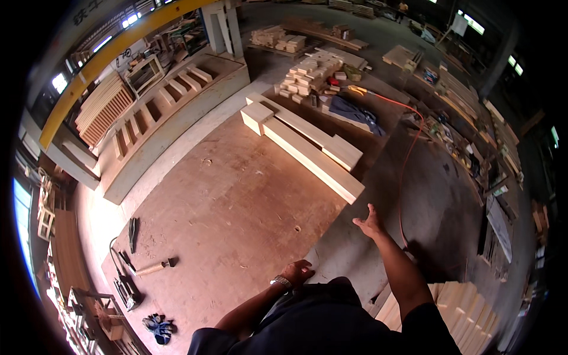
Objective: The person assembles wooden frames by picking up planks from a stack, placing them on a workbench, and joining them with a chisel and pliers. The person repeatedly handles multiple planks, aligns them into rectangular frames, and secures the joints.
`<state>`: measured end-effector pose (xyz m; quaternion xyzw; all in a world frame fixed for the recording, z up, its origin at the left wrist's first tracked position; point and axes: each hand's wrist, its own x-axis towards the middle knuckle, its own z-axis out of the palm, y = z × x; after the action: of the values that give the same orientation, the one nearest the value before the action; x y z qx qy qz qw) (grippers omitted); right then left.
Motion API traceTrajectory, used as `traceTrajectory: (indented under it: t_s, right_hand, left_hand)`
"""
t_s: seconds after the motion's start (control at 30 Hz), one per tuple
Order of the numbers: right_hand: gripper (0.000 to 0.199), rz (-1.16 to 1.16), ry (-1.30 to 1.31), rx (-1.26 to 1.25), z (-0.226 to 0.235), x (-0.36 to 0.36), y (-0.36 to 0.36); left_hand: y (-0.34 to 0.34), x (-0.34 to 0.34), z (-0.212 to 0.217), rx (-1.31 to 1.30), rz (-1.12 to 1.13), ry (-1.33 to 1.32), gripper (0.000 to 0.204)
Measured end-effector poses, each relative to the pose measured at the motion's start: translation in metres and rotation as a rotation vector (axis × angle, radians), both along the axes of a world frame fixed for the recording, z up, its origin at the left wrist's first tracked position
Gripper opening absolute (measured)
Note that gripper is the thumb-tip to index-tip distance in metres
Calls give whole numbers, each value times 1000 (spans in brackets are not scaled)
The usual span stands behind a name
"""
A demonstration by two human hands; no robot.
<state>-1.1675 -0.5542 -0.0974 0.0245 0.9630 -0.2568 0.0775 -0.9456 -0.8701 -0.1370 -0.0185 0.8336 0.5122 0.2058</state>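
Note:
Two long pale wooden beams [316, 157] lie side by side on the brown worktable [236, 183], with a thicker wood block [257, 116] at the far left end of the nearer one. Just short of that beam's near right end is my right hand [370, 223], thumb and fingers apart, touching nothing. Close to my body, by the table's near edge, hangs my left hand [297, 272], with a metal-band watch [281, 281] on its wrist. Its fingers are loosely curled with a gap from the thumb, and nothing shows in them.
A hammer [155, 267], a corded power tool [126, 291] and blue gloves [158, 328] lie at the table's left. Stacked wood blocks [307, 74] and dark cloth [355, 112] sit beyond the beams. An orange hose [404, 171] trails at right; planks [455, 310] are stacked near right.

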Motion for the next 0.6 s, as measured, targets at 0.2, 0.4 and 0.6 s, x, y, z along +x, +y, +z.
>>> traceTrajectory:
  t_s: [0.2, 0.4, 0.6]
  right_hand:
    - [114, 98, 32, 225, -5, -85, -25]
    - [74, 206, 49, 140, -5, -110, -54]
    - [82, 604, -140, -10, 52, -27, -117]
  left_hand:
    - [-25, -30, 40, -14, 131, -112, 39]
    - [-23, -59, 48, -70, 340, -177, 48]
    - [-12, -146, 42, -467, 716, 246, 83]
